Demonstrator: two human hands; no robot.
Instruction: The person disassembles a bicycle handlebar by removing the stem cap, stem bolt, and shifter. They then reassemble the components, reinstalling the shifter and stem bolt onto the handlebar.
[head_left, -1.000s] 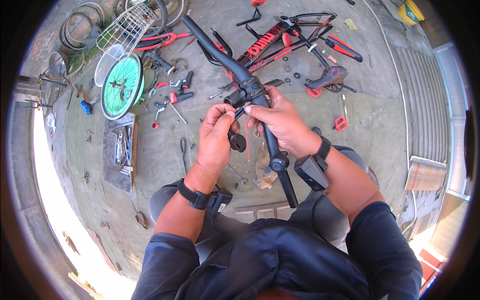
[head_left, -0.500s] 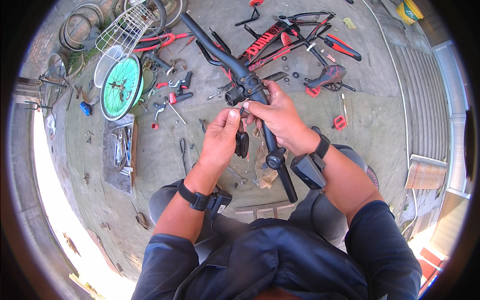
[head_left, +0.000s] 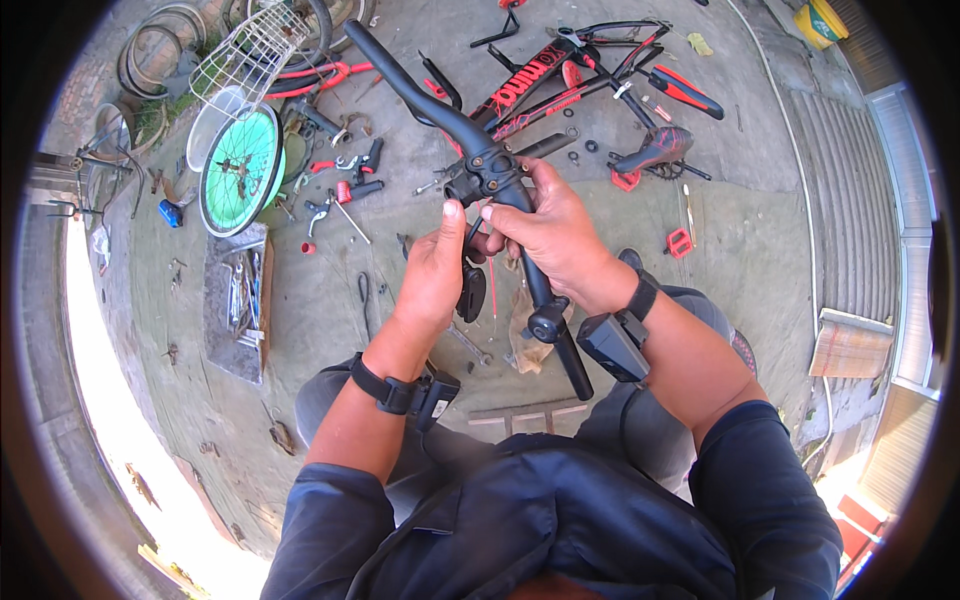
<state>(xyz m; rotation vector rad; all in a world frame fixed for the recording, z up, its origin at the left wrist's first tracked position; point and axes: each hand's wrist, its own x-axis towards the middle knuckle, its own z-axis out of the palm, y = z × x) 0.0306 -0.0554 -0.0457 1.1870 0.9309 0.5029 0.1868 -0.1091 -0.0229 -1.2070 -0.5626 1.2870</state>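
Note:
A black bicycle handlebar (head_left: 400, 82) with its stem (head_left: 492, 170) clamped at the middle slants across in front of me, a bell-like round fitting (head_left: 546, 324) near its lower end. My right hand (head_left: 560, 225) is closed around the bar just below the stem, thumb on top. Beside it, my left hand (head_left: 437, 262) pinches a thin dark rod below the stem's open end. A black rounded piece (head_left: 472, 291) hangs under the left fingers; whether it joins the rod is hidden. The fingertips of both hands nearly meet.
Ahead lies a black and red bicycle frame (head_left: 530, 80) with a saddle (head_left: 686, 92). At left are a green-disc wheel (head_left: 243, 170), a wire basket (head_left: 248, 55) and a metal tray (head_left: 262, 340) of tools. A red pedal (head_left: 679, 243) and a wrench (head_left: 470, 345) lie on the ground.
The handlebar has shifted slightly up and to the left. My left hand has moved a little left, its thumb now pointing upward beside the stem; the right hand keeps its hold.

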